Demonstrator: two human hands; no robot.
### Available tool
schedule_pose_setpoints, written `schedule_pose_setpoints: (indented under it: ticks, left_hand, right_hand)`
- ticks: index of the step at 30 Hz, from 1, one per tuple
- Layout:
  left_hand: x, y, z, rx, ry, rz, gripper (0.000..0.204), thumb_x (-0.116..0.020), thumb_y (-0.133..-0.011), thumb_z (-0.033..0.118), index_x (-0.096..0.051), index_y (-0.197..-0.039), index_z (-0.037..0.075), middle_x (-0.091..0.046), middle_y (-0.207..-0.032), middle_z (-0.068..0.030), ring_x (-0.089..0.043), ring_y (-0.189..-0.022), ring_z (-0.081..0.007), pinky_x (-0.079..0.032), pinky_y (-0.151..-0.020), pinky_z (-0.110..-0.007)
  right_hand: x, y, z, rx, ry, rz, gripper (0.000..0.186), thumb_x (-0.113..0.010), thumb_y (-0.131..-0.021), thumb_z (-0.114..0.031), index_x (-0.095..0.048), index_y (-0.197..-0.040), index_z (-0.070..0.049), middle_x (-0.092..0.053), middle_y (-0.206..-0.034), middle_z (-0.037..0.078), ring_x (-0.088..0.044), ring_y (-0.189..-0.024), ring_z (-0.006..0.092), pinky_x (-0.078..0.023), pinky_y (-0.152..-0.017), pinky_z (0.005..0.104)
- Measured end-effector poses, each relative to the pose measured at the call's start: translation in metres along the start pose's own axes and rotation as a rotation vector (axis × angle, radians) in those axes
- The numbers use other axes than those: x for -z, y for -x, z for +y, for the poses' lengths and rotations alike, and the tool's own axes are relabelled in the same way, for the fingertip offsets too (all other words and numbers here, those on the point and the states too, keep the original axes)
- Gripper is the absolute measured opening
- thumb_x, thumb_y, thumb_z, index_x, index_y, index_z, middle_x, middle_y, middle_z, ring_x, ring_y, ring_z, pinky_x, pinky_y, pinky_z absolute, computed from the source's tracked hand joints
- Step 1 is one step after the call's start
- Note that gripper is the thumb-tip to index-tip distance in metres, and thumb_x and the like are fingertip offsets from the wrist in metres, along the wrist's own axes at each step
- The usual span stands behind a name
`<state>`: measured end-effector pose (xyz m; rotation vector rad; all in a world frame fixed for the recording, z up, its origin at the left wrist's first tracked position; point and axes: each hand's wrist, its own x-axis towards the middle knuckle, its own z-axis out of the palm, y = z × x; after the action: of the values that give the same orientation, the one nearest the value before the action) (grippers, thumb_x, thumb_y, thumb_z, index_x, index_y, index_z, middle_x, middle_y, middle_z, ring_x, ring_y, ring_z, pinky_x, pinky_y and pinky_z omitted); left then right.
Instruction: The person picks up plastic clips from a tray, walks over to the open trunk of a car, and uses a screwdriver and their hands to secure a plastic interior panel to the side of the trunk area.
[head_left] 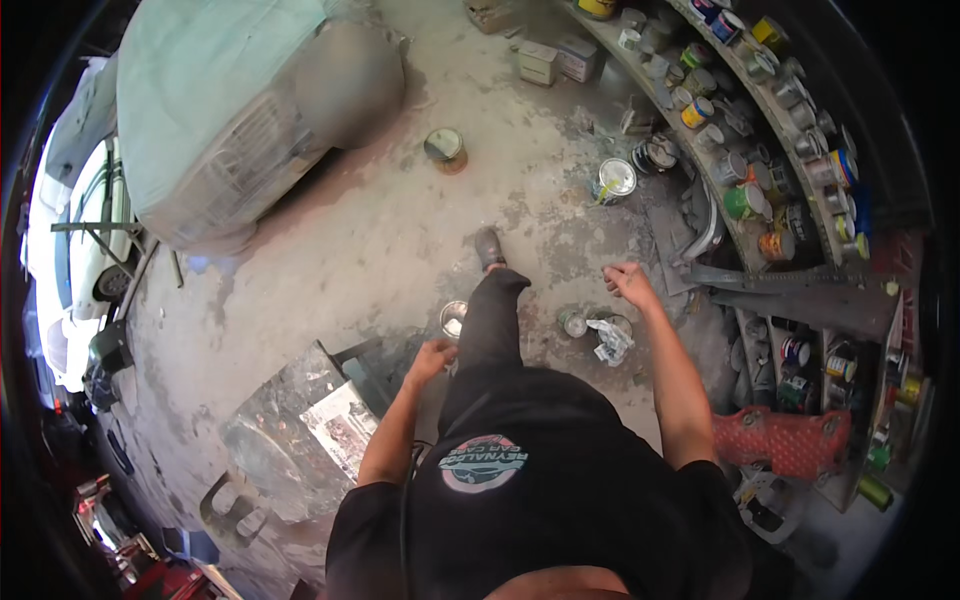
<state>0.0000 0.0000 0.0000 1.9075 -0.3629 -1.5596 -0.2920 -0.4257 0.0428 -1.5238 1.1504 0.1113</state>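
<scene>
My left hand [433, 361] hangs beside my left thigh with its fingers curled. Just past it shows a small round tin [453, 319] with something whitish inside; I cannot tell whether the hand touches it. My right hand [627, 285] is held out to the right, above the floor, its fingers folded in. Whether anything small is inside either hand is hidden. Below the right hand, a small metal can [573, 322] stands beside a crumpled clear-and-white plastic wrapping [611, 341]. My shod foot [489, 246] is out ahead on the floor.
A larger tin [445, 149] stands ahead, and a yellow-streaked paint can [615, 180] at the right. Shelves full of paint cans [745, 202] line the right side. At the left are a sheet-covered car [215, 90] and a stained low table [285, 435]. A red padded piece [785, 442] lies near right.
</scene>
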Motion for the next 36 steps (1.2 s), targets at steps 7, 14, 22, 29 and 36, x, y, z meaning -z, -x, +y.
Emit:
schedule_pose_setpoints:
  ticks: [7, 14, 22, 29, 36]
  left_hand:
    - [0.140, -0.182, 0.167, 0.044, -0.036, 0.203, 0.039, -0.071, -0.089, 0.027, -0.064, -0.117, 0.001, -0.070, -0.093, -0.0132, -0.066, -0.083, -0.0183, -0.054, -0.067, -0.034]
    - [0.245, -0.284, 0.432, -0.161, -0.117, 0.019, 0.045, -0.071, -0.088, 0.025, -0.061, -0.123, -0.001, -0.070, -0.107, -0.0208, -0.069, -0.090, -0.0253, -0.055, -0.077, -0.035]
    - [0.235, -0.478, 0.632, -0.248, 0.019, -0.192, 0.048, -0.072, -0.087, 0.022, -0.059, -0.126, -0.003, -0.068, -0.113, -0.0212, -0.069, -0.092, -0.0269, -0.054, -0.081, -0.038]
    - [0.220, -0.666, 0.766, -0.433, -0.226, -0.119, 0.046, -0.075, -0.080, 0.018, -0.061, -0.121, 0.001, -0.061, -0.116, -0.0214, -0.062, -0.105, -0.0379, -0.050, -0.090, -0.046]
    - [0.271, -0.765, 0.902, -0.514, -0.239, -0.365, 0.031, -0.059, -0.073, 0.001, -0.067, -0.103, -0.001, -0.066, -0.093, -0.0228, -0.064, -0.094, -0.0406, -0.051, -0.084, -0.046]
  right_hand:
    - [-0.010, -0.204, -0.133, 0.097, 0.464, -0.279, 0.034, -0.065, -0.089, -0.029, -0.071, -0.110, -0.003, -0.070, -0.087, 0.015, -0.069, -0.081, 0.0281, -0.054, -0.071, 0.0384]
    - [0.040, -0.318, -0.348, 0.399, 0.776, -0.354, 0.036, -0.069, -0.086, -0.027, -0.069, -0.117, -0.008, -0.063, -0.108, 0.018, -0.059, -0.107, 0.0383, -0.047, -0.094, 0.0457]
    - [0.100, -0.573, -0.470, 0.530, 0.927, -0.370, 0.015, -0.066, -0.085, -0.014, -0.070, -0.097, -0.007, -0.060, -0.100, 0.012, -0.056, -0.104, 0.0366, -0.050, -0.085, 0.0429]
    - [0.214, -0.781, -0.604, 0.144, 0.487, -0.471, 0.018, -0.066, -0.084, -0.013, -0.069, -0.095, 0.000, -0.070, -0.088, 0.015, -0.066, -0.081, 0.0279, -0.051, -0.075, 0.0365]
    - [0.261, -0.826, -0.695, -0.295, 0.134, -0.449, 0.015, -0.067, -0.088, -0.010, -0.070, -0.097, 0.002, -0.068, -0.085, 0.003, -0.061, -0.082, 0.0110, -0.048, -0.075, 0.0266]
